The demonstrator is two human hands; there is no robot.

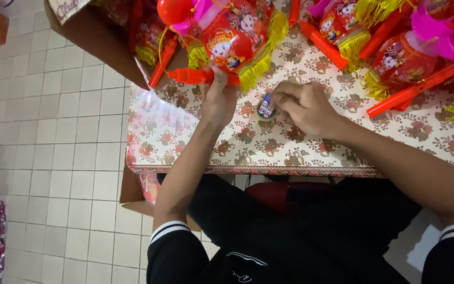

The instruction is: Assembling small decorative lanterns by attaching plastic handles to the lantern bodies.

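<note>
Red lantern [232, 39] near table [195, 142] far edge: left hand [217, 100] fingers clamped on its handle [198, 77]. Right hand [303, 105] fingers pinch a small round piece [265, 109] mid-table.

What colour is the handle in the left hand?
Red-orange, a plastic handle gripped by the left hand; head view.

The person sits at the near edge of a table [195, 142], both forearms reaching over it. The left hand [217, 100] grips the handle [198, 77] of a toy lantern [232, 39] lying at the far side. Just right of it, the right hand [303, 105] rests fingertips on a small round piece [265, 109] on the tabletop. More lanterns [395, 52] lie behind and to the right. A cardboard box [98, 39] stands at the table's far left corner, another [132, 192] under its left edge.
</note>
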